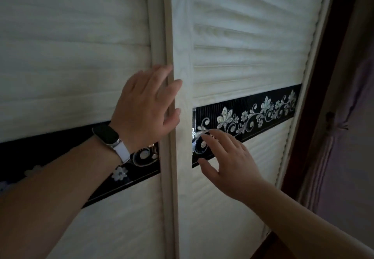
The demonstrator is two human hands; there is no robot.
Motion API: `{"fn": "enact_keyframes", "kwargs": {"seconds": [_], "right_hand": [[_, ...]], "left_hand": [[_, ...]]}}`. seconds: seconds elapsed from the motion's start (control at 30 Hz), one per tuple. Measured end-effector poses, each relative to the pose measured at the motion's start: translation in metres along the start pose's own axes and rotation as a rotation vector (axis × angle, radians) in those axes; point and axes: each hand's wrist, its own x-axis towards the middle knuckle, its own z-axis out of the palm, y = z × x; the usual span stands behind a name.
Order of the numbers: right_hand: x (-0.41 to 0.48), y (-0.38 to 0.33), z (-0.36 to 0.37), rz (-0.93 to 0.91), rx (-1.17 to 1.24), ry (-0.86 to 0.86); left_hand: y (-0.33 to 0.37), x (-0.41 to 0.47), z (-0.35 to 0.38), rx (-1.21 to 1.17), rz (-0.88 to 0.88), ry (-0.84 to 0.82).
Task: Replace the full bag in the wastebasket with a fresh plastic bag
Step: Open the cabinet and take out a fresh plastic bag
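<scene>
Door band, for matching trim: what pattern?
Black band with silvery-white flowers and scrolls; head view.

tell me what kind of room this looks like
Probably a bedroom or similar room at home, at a sliding wardrobe. Two pale louvred doors with a black floral band overlap at a frame edge, where the left hand rests. Pale fabric, perhaps a curtain, hangs at the right.
</scene>
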Motion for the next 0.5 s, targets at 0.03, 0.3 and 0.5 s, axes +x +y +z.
{"fn": "enact_keyframes", "kwargs": {"seconds": [0.03,0.3,0.5], "right_hand": [[0.009,-0.001,0.005,0.003,0.013,0.021],[0.067,0.0,0.054,-0.148,0.094,0.278],[0.081,0.015,0.081,-0.242,0.129,0.394]], "left_hand": [[-0.004,0.006,0.002,-0.013,-0.012,0.006],[-0.013,0.034,0.023,0.049,-0.092,-0.02],[-0.011,0.039,0.045,0.053,-0.116,0.038]]}}
